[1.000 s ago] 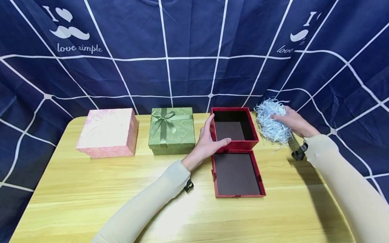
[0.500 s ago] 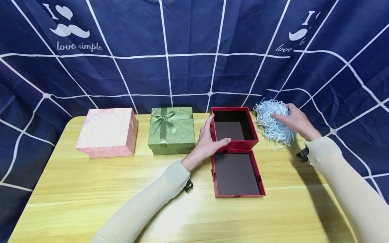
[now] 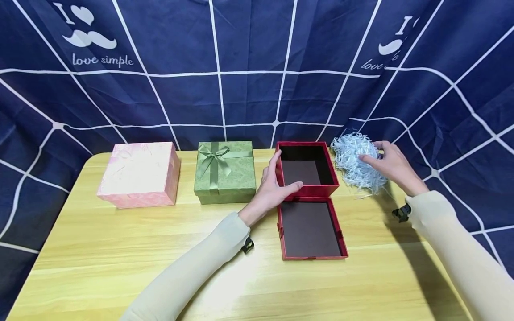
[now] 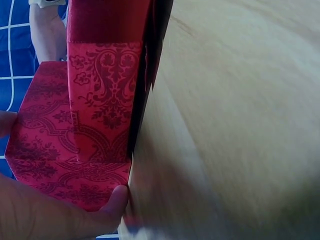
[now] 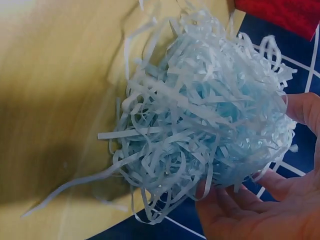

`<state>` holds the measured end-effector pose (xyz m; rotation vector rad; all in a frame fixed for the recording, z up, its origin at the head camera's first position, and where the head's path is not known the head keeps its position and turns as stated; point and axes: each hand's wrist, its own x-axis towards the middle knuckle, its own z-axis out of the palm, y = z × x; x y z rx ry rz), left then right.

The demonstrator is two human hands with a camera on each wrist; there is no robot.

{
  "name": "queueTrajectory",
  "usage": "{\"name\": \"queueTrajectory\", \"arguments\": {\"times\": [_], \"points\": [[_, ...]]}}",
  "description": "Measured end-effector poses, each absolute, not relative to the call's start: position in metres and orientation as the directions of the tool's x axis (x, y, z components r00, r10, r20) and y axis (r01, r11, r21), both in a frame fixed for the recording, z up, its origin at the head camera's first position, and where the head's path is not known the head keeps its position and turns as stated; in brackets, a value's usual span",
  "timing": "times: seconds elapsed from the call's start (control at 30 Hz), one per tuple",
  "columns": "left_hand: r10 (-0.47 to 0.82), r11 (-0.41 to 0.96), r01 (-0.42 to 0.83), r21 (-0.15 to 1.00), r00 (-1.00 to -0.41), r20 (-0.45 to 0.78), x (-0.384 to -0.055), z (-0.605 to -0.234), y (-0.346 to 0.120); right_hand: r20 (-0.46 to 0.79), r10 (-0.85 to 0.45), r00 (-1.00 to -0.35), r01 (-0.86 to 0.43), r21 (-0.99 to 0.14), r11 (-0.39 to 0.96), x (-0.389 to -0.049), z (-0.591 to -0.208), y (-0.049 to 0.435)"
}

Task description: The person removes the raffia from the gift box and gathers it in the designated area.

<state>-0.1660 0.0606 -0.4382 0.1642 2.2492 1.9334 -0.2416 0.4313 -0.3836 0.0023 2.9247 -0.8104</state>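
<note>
An open red gift box (image 3: 311, 191) stands at the table's back edge, patterned outside and dark inside. My left hand (image 3: 271, 189) spans its near left corner. The index finger lies straight along the left wall; the thumb stretches over the front rim. In the left wrist view a fingertip (image 4: 119, 195) presses the box's red patterned side near the table. To the right of the box sits a loose bundle of pale blue shredded paper (image 3: 357, 162). My right hand (image 3: 395, 165) holds its right side, thumb and fingers bent round it, as the right wrist view also shows.
The red lid (image 3: 313, 229), inside up, lies in front of the box. Further left stand a green gift box (image 3: 237, 180) with a bow and a pink gift box (image 3: 136, 174). A blue curtain (image 3: 249, 98) hangs behind the wooden table (image 3: 132, 249).
My right hand has shifted slightly right, and the shredded paper has spread a little that way. The left hand keeps its place on the red box.
</note>
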Motion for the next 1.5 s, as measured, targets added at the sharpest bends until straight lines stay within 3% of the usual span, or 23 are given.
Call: {"name": "queueTrajectory", "arguments": {"times": [0.4, 0.8, 1.27, 1.5], "points": [[0.173, 0.229, -0.002, 0.973, -0.984, -0.042, -0.158, -0.436, 0.062, -0.093, 0.056, -0.994, 0.095, -0.498, 0.862, -0.226, -0.384, 0.426], [0.166, 0.254, 0.042, 0.966, -0.986, -0.001, -0.151, -0.427, 0.061, -0.099, 0.03, -0.995, 0.08, -0.549, 0.832, -0.216, -0.381, 0.421], [0.191, 0.207, 0.082, 0.975, -0.981, 0.042, -0.132, -0.42, 0.054, 0.015, 0.047, -0.999, 0.027, -0.622, 0.782, -0.189, -0.378, 0.411], [0.225, 0.211, 0.045, 0.977, -0.974, -0.004, -0.119, -0.41, 0.044, 0.052, 0.036, -0.998, -0.011, -0.702, 0.712, -0.175, -0.379, 0.398]]}}
